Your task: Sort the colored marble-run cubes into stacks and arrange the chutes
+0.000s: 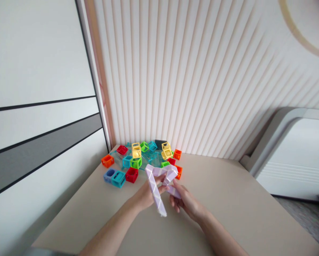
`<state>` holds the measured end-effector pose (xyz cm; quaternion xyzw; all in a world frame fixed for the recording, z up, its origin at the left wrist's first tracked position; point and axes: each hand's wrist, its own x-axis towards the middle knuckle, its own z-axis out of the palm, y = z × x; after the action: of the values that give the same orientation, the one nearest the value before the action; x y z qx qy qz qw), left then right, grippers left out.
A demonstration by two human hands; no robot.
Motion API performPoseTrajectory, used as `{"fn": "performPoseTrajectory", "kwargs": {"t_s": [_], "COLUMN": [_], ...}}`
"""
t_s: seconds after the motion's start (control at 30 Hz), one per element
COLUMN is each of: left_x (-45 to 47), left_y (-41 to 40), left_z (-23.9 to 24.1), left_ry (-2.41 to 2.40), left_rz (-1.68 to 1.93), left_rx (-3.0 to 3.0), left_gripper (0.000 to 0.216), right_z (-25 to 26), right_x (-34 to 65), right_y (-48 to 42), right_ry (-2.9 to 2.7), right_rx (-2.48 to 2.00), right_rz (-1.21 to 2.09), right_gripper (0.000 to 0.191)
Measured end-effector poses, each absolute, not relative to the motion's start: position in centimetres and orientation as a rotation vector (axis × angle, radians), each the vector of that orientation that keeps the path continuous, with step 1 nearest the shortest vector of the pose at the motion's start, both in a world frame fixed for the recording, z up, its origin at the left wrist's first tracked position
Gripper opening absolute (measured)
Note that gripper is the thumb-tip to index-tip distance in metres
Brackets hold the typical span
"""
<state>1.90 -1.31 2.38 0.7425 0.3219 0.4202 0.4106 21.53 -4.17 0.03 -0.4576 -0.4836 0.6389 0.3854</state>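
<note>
Both hands are holding the folding puzzle (156, 193) just above the table (228, 206), mid-width and toward the far edge. The puzzle is sitting in an upside-down V: the long leg is hanging down with its tip free, and the short leg is pointing right. Left hand (144, 196) is closing around the long leg near the top bend, fingers curled behind it, thumb reaching up to the bend. Right hand (187, 203) is pinching the short leg, fingertips tight on it. The pile of cubes (136, 152) is lying in the far left corner by the slatted wall (202, 89), just beyond the puzzle. My read for a clean twist: grip right beside the joint being turned, brace with one hand, rotate with the other, and keep the hanging leg off the cubes.
</note>
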Motion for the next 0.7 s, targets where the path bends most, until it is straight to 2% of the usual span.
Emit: {"fn": "performPoseTrajectory", "kwargs": {"t_s": [0.1, 0.17, 0.23, 0.33, 0.43, 0.5, 0.7], "left_x": [1.9, 1.8, 1.6, 1.5, 1.5, 1.6, 2.0], "left_y": [-0.8, -0.5, -0.3, 0.0, 0.2, 0.2, -0.4], "left_z": [1.9, 1.7, 1.6, 1.1, 0.6, 0.4, 1.2], "left_ry": [0.906, 0.954, 1.014, 1.121, 1.187, 1.173, 0.989], "left_rz": [1.195, 1.258, 1.326, 1.382, 1.343, 1.300, 1.252], "left_rx": [1.937, 2.006, 2.066, 2.172, 2.308, 2.347, 2.195], "left_gripper": [0.026, 0.026, 0.031, 0.038, 0.037, 0.030, 0.019], "right_z": [0.0, 0.6, 1.4, 2.5, 2.6, 2.3, 1.6], "right_x": [21.2, 21.4, 21.7, 22.1, 22.2, 22.2, 22.6], "right_y": [-3.6, -3.5, -3.8, -4.4, -4.8, -4.8, -4.2], "right_ry": [-1.192, -1.167, -1.127, -1.110, -1.215, -1.357, -1.783], "right_rx": [-1.247, -1.241, -1.161, -0.960, -0.880, -0.908, -1.046], "right_rz": [1.193, 1.031, 1.114, 1.496, 1.644, 1.520, 0.801], "right_gripper": [0.066, 0.062, 0.061, 0.069, 0.061, 0.054, 0.040]}}
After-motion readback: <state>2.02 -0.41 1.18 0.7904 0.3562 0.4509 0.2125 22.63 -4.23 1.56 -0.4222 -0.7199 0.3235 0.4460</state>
